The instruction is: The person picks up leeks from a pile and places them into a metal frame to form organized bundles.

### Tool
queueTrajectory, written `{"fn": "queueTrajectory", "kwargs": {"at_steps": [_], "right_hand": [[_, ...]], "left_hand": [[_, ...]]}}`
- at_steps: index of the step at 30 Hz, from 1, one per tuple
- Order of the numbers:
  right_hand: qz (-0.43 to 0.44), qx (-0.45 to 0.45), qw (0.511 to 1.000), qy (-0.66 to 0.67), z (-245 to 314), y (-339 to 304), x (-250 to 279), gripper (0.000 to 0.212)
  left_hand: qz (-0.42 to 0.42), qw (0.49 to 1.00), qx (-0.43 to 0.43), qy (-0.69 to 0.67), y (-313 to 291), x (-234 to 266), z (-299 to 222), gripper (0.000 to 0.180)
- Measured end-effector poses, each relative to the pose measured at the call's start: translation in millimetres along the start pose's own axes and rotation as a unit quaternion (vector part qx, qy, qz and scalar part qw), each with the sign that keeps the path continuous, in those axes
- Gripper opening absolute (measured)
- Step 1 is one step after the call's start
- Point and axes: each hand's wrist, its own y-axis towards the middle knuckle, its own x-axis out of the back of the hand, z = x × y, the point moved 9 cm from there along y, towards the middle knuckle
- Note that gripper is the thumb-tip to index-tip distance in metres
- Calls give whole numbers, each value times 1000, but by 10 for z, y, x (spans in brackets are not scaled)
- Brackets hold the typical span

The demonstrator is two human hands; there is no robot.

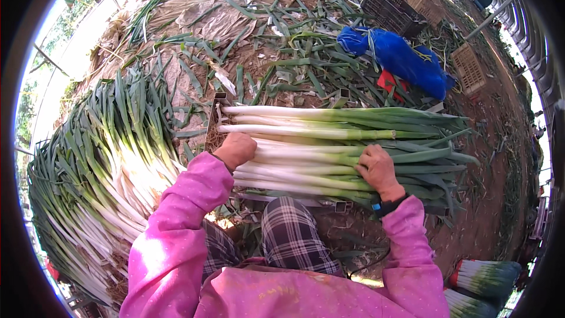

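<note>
A row of long green onions [306, 154] lies crosswise in front of me on a low metal frame [212, 119]. Their white root ends face left and the dark leaves spread to the right. My left hand [237, 150] is closed over the white stalks near the roots. Farther right, my right hand [378, 169] rests with curled fingers on a stalk where white turns to green. The fingertips of both hands are partly hidden, and both hands seem to grip the same layer. A large heap of green onions [112, 165] lies to my left.
Trimmed leaves [294, 76] litter the soil beyond the frame. A blue net bag [406, 62] lies at the far right, near a black crate [391, 10] and a tan crate [469, 68]. Bundled green onions [485, 277] lie at the lower right. My knees [294, 229] are close to the frame.
</note>
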Motion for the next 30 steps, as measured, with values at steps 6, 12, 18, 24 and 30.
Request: {"fn": "queueTrajectory", "kwargs": {"at_steps": [6, 12, 18, 24, 30], "right_hand": [[-66, -17, 998, -12, 219, -265, 71, 29], [-123, -36, 991, -33, 284, -460, 62, 34], [-142, -28, 989, -38, 222, -571, 61, 38], [-81, -19, 992, -95, 31, -556, 150, 50], [40, -61, 993, -91, 61, -372, -45, 70]], "left_hand": [[-167, 974, -65, -141, -9, 125, -178, 28], [-24, 950, -16, -310, 435, 2, -393, 34], [28, 988, -67, -137, 512, 99, -708, 30], [-92, 994, -3, -58, 473, 161, -509, 16], [-173, 976, -18, -133, -37, 168, -281, 46]]}}
